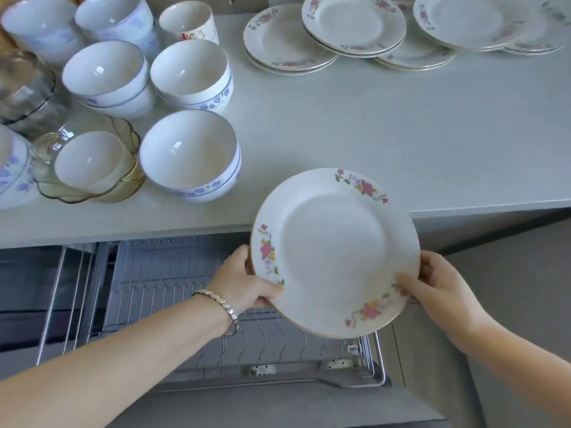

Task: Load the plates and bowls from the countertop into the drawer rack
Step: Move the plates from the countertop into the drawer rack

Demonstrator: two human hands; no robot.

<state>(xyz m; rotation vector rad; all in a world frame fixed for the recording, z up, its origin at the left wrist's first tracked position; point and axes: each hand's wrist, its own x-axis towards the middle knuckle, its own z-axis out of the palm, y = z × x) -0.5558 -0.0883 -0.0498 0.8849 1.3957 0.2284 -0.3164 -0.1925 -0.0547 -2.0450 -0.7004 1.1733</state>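
Note:
I hold a white plate with pink flower prints (pixel 333 251) above the open drawer rack (pixel 191 291), just in front of the countertop edge. My left hand (pixel 247 279) grips its left rim, thumb on top. My right hand (pixel 438 285) grips the right rim the same way. Several stacks of matching floral plates (pixel 290 41) lie at the back of the countertop (pixel 370 125). White bowls with blue patterns (pixel 191 156) stand in stacks on the left of the counter.
A glass bowl with a scalloped rim (pixel 92 183) holds a small white bowl near the counter's front left. A stack of clear glass bowls (pixel 24 94) stands at the far left. The rack's wire dividers run across the drawer; a grey floor lies to the right.

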